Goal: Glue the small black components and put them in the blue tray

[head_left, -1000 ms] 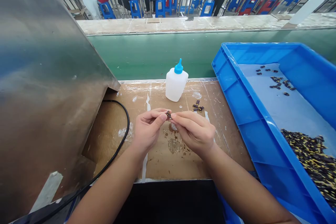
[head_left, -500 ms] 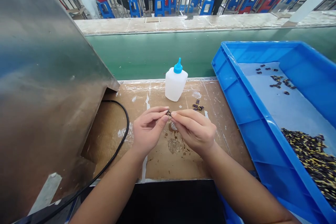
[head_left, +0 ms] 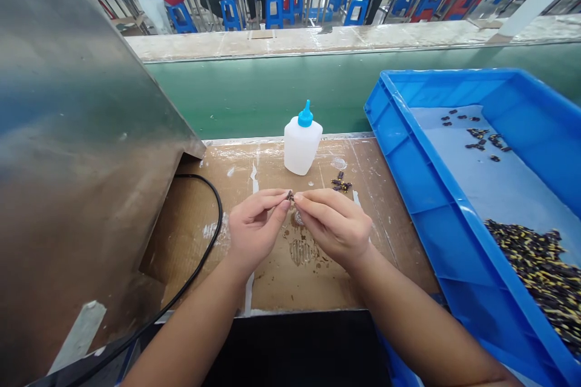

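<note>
Between the fingertips of both hands is a small dark part (head_left: 290, 196), mostly covered by the fingers. My left hand (head_left: 254, 221) pinches it from the left with thumb and forefinger. From the right, my right hand (head_left: 336, 221) pinches the same spot, its fingertips almost touching the left ones. Just beyond the hands stands a white squeeze bottle (head_left: 302, 148) with a blue nozzle cap. A few small black-and-yellow parts (head_left: 341, 183) lie on the cardboard-covered bench (head_left: 290, 290), right of the bottle.
At the right, a large blue bin (head_left: 420, 193) holds a heap of black-and-yellow parts (head_left: 535, 272) and several scattered ones. A metal housing (head_left: 91, 133) with a black cable (head_left: 221, 211) borders the left. Behind runs a green belt (head_left: 263, 94); people sit farther back.
Both hands stay in nearly the same place, with the small part still pinched between them. The whole view shifts very slightly.
</note>
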Tool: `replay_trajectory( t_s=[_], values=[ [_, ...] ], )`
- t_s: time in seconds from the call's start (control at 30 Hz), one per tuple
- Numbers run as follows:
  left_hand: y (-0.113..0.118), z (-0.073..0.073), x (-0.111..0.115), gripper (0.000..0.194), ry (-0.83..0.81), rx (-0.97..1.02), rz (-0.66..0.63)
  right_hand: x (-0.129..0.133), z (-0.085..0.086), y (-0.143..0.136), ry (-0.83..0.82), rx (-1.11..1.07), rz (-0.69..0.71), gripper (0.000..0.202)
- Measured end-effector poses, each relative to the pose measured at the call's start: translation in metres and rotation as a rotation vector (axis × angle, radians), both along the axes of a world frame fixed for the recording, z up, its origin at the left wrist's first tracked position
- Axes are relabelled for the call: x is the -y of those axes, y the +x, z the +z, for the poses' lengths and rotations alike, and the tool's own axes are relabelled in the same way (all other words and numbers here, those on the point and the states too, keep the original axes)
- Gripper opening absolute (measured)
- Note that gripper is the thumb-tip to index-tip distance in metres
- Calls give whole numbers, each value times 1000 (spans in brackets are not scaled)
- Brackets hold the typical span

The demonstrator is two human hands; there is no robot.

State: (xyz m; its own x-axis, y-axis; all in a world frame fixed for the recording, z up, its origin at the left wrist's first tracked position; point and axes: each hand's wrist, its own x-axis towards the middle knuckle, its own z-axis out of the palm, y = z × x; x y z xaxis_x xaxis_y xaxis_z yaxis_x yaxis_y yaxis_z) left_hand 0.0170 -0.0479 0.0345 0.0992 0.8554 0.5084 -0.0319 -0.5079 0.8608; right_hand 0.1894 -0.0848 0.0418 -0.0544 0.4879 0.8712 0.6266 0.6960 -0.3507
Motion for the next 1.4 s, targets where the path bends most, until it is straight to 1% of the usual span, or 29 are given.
replay_trajectory(
  t_s=[0.2, 0.3, 0.43, 0.6, 0.7, 0.8, 0.9, 1.0, 1.2, 1.3, 1.33, 1.4],
  values=[
    [1, 0, 0, 18, 40, -30, -16, 0, -3, 1, 17, -43, -21, 42],
    [0, 0, 1, 22, 59, -43, -19, 1, -3, 1, 26, -27, 0, 39],
    [0, 1, 2, 25, 106, -83, 15, 2, -1, 0, 40, -18, 5, 34],
    [1, 2, 3, 22, 110, -55, 26, 2, 0, -1, 57, -3, 18, 29],
    [0, 1, 2, 21, 79, -56, -29, 1, 0, -3, 23, -58, 4, 29],
    [-3, 0, 1, 22, 71, -122, -78, 0, 2, -2, -51, -141, -29, 28],
    [-4, -1, 0, 18, 48, -166, -49, 0, 4, 0, -145, -167, -51, 23],
    [-3, -2, 0, 11, 18, -175, -19, 1, 5, 1, -197, -170, -59, 20],
    [-4, -2, -1, 8, 19, -216, -43, 1, 4, 2, -260, -187, -57, 18],
    [-4, -1, 0, 10, -40, -211, -82, 1, 4, 3, -295, -196, -40, 20],
    [-4, -1, 0, 12, -89, -190, -112, 1, 4, 3, -309, -199, -28, 21],
    [-2, -2, 0, 15, -241, -97, -204, 1, 5, 4, -345, -206, -4, 23]
  ],
)
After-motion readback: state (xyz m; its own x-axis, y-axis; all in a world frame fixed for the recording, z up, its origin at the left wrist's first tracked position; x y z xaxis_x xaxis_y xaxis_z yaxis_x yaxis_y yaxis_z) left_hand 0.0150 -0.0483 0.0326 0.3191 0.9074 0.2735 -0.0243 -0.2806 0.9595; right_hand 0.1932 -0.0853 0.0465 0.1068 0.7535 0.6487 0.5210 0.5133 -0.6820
